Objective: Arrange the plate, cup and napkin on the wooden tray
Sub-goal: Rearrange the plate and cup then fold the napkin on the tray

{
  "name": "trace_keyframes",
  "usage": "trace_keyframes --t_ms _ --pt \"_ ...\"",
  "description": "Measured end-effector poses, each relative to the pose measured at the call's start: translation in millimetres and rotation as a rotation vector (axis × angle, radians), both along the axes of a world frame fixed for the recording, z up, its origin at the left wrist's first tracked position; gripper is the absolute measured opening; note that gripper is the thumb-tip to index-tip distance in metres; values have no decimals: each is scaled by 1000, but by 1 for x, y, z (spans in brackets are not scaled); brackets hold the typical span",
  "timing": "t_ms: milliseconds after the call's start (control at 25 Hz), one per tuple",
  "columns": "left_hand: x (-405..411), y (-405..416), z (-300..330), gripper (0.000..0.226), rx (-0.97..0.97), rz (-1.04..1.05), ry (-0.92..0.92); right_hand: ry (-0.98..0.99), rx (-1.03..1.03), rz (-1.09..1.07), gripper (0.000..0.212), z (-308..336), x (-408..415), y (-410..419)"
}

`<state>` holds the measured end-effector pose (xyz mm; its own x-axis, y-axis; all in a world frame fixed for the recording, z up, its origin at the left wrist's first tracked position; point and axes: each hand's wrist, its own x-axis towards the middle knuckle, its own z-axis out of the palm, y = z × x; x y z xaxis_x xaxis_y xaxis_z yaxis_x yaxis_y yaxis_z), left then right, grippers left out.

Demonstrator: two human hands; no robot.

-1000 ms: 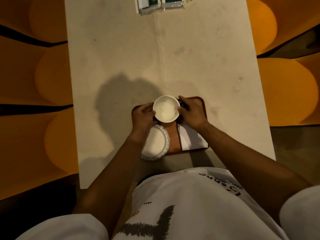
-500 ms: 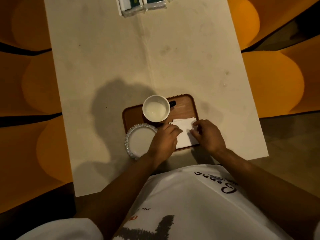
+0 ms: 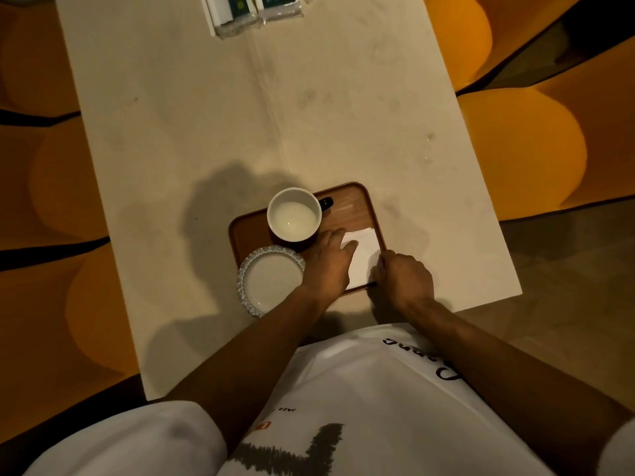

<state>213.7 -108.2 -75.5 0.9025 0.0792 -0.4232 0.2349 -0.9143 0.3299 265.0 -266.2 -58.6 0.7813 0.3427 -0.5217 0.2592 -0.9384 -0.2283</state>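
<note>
A wooden tray (image 3: 360,204) lies near the table's front edge. A white cup (image 3: 293,214) with a dark handle stands at the tray's far left. A white fluted plate (image 3: 268,281) sits at the tray's near left corner, overhanging its edge. A white folded napkin (image 3: 364,255) lies on the tray's right side. My left hand (image 3: 328,266) rests flat on the napkin's left part, fingers pointing forward. My right hand (image 3: 403,278) pinches the napkin's near right edge at the tray's rim.
Two wrapped packs (image 3: 252,8) with green labels lie at the table's far edge. Orange rounded seats (image 3: 522,149) flank the pale table (image 3: 240,115) on both sides. My white shirt fills the bottom of the view.
Both hands left the cup, which stands on the tray, and came down to the napkin. My left hand slid further onto it and my right hand drew to its near right edge.
</note>
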Motion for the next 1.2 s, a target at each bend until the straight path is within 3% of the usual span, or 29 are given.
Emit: trace_keyframes --t_ms 440,720,1200 --pt "-16 -12 4 77 44 99 135 20 209 -67 23 -4 20 2" --pt "-20 -7 5 76 149 140 109 22 232 -45 21 -15 45 22" --pt "-29 -4 9 73 144 200 31 42 337 71 27 -23 50 16"
